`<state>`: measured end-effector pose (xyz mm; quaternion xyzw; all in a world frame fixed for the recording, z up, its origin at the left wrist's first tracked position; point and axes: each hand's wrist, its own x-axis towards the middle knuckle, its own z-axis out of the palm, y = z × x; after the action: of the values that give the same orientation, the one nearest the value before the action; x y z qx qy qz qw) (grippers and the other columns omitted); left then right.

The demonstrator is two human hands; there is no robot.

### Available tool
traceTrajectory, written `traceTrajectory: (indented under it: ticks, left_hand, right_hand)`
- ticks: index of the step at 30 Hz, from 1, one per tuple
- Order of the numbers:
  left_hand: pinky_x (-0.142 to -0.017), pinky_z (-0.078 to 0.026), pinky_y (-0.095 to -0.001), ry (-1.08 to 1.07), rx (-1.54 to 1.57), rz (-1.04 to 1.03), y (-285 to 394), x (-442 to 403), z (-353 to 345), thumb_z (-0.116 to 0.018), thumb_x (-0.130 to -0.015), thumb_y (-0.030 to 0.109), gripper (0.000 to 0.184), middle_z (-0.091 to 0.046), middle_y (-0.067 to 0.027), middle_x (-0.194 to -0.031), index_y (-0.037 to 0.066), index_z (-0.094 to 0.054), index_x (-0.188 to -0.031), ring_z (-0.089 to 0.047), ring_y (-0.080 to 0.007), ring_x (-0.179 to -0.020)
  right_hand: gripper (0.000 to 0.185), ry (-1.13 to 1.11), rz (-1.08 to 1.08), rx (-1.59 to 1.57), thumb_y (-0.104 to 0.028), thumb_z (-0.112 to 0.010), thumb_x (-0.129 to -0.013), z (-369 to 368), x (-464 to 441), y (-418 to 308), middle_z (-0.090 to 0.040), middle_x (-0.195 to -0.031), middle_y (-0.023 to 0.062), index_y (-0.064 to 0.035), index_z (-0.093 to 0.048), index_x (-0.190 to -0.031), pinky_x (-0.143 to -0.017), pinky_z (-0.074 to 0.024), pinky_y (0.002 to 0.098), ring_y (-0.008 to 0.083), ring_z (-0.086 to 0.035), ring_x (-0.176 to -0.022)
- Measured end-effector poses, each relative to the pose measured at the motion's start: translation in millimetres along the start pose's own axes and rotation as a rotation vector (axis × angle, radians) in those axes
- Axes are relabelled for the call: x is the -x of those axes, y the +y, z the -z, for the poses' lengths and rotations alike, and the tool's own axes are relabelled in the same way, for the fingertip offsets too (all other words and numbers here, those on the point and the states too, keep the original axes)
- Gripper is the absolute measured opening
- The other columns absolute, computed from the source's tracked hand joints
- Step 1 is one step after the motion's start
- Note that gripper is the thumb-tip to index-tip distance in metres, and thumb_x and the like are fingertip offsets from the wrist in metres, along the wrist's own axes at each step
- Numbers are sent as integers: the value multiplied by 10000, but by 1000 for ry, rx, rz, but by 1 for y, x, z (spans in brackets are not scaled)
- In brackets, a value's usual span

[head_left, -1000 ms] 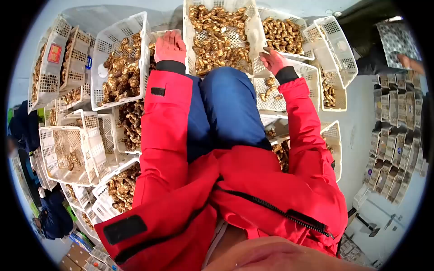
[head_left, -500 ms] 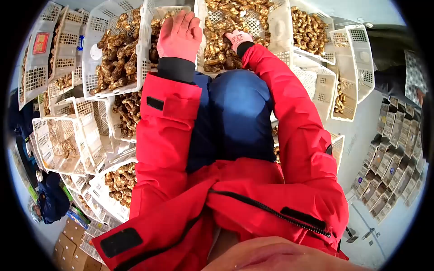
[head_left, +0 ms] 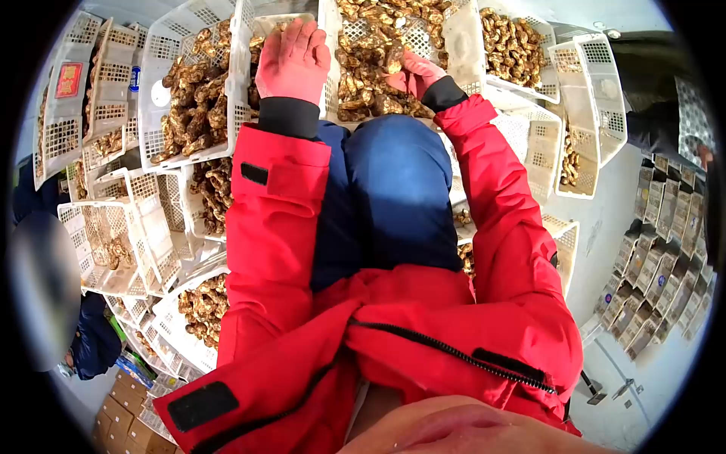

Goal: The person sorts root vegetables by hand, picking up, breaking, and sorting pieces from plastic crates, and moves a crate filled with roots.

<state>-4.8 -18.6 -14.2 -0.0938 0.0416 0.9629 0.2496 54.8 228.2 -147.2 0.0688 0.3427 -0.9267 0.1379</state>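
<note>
My right hand (head_left: pixel 417 74) pinches a brown, knobbly tuber-like piece (head_left: pixel 395 57) between thumb and fingers. It is held over a white plastic crate (head_left: pixel 463 45) with many similar brown pieces (head_left: pixel 361 76) in it, in front of my knees. The exact kind of these pieces is not plain. My left hand (head_left: pixel 293 64) lies palm down with fingers stretched out, above a narrower crate (head_left: pixel 283 21) of the same pieces. Nothing shows in that hand, though its palm side is hidden.
Filled white crates stand close on both sides, one at left (head_left: pixel 159 113) and one at right (head_left: pixel 548 57). Stacked crates (head_left: pixel 102 242) stand lower left, cardboard boxes (head_left: pixel 125 408) below them. Rows of packages (head_left: pixel 658 257) lie at right. A person in dark clothing (head_left: pixel 94 340) is at left.
My right hand has lifted slightly out of the pieces and turned, now with one piece in its fingers. My left hand has barely shifted. A blurred shape has appeared at the left edge.
</note>
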Motion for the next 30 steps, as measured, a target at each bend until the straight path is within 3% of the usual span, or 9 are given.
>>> traceTrajectory:
  ticks: [4,5,8,13,19,22,24,25,30]
  left_hand:
    - [-764,-408,-317,57,-82,-66,-5,5,-7,-427,-836,299,369,-572,-141,-969,-21,-547,-973,-498,-252,-874]
    - [-802,-403,-334,-30,-42,-24,-3,5,-5,-429,-840,277,359,-563,-140,-991,-30,-524,-999,-491,-247,-925]
    - [-883,-384,-349,-291,14,87,4,-6,17,-427,-845,253,376,-538,-133,-1050,-50,-472,-1064,-479,-238,-1020]
    - [-802,-405,-350,56,-273,-95,-4,2,1,-424,-839,313,394,-512,-137,-1074,-3,-479,-1068,-485,-266,-959]
    - [-759,-423,-332,46,-233,-125,-6,6,-3,-476,-830,316,374,-548,-120,-986,0,-504,-1028,-517,-246,-878]
    - [-748,-431,-334,50,-229,-125,-6,6,-3,-477,-830,312,373,-549,-129,-982,-4,-504,-1025,-520,-250,-874]
    - [-734,-442,-338,47,-198,-138,-7,3,0,-485,-823,301,368,-550,-143,-960,-13,-502,-1015,-526,-253,-845]
    - [-730,-444,-339,40,-169,-133,-7,3,0,-489,-819,296,364,-551,-145,-946,-16,-504,-1006,-530,-254,-829]
    - [-603,-471,-331,160,-117,-96,-9,-2,-5,-461,-820,302,273,-578,-86,-778,42,-525,-873,-555,-220,-681]
  right_hand:
    - [184,1,-17,-137,-103,-486,-849,-25,4,-8,-528,-1001,158,-32,-424,-1008,-755,-487,366,304,-560,-908]
    - [285,-130,28,-118,-118,-450,-868,-43,11,-16,-481,-1134,177,5,-392,-1118,-871,-429,383,305,-474,-1062]
    - [235,-66,77,118,-61,-472,-842,-49,6,-18,-485,-1119,163,4,-414,-1060,-874,-426,375,289,-497,-1027]
    - [208,44,124,187,-67,-507,-823,-49,7,-20,-518,-1053,98,-29,-442,-1018,-793,-447,376,255,-513,-991]
    - [231,222,65,259,-131,-518,-836,-37,9,-26,-534,-1033,111,-46,-482,-1048,-740,-458,303,192,-517,-923]
    - [125,67,204,1327,-34,-486,-826,-28,9,-31,-501,-1068,108,-29,-477,-951,-821,-437,346,204,-470,-999]
    - [91,57,160,794,9,-478,-817,-18,5,-30,-493,-1053,104,-23,-469,-902,-848,-430,374,220,-455,-1021]
    - [88,112,37,-88,19,-482,-811,-12,5,-27,-496,-1027,101,-21,-461,-886,-848,-430,388,232,-456,-1018]
    - [213,116,3,264,30,-530,-774,30,-2,-46,-498,-1019,135,12,-455,-972,-784,-444,412,270,-502,-906]
